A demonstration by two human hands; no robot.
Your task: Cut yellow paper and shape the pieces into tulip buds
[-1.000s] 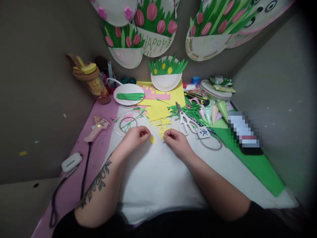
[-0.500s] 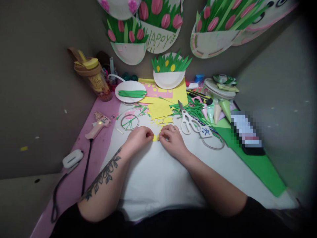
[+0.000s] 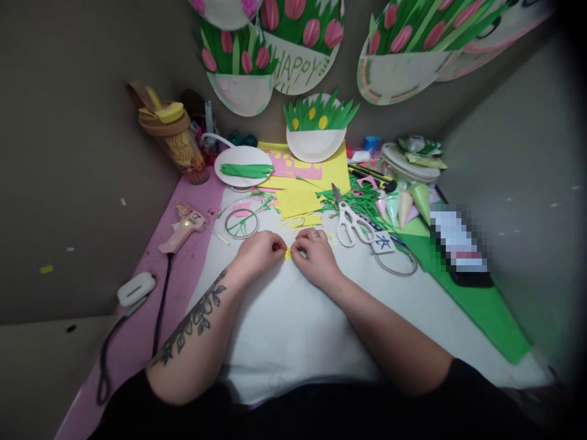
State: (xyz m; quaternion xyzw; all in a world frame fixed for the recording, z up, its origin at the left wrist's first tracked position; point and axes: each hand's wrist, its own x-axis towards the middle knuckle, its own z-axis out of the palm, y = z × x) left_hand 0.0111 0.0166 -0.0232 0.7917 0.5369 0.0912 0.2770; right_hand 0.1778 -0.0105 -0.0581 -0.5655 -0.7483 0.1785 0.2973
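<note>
Between my fingertips, over the white table covering [image 3: 293, 330], shows a small yellow paper piece [image 3: 287, 252]. My left hand [image 3: 262, 252] is closed in a pinch on its left side. From the right, my right hand [image 3: 316, 253] pinches at the same piece, thumb and forefinger together. Most of the piece is hidden by the fingers. Just beyond the hands lie yellow paper scraps [image 3: 305, 220] and a yellow paper sheet [image 3: 298, 203]. White-handled scissors [image 3: 351, 223] rest to the right of my right hand, and a round ring of tape [image 3: 241, 223] lies beyond my left hand.
A pink glue gun [image 3: 186, 229], its light on, and a white case [image 3: 136, 289] lie at left near a tumbler [image 3: 177, 143]. A paper plate [image 3: 244, 176] holds green strips. At right are piping bags [image 3: 419, 198] and a phone [image 3: 461, 244]. Decorated plates [image 3: 316, 143] stand behind.
My two hands have drawn closer together around the yellow paper piece, so less of it shows. The camera view has shifted slightly.
</note>
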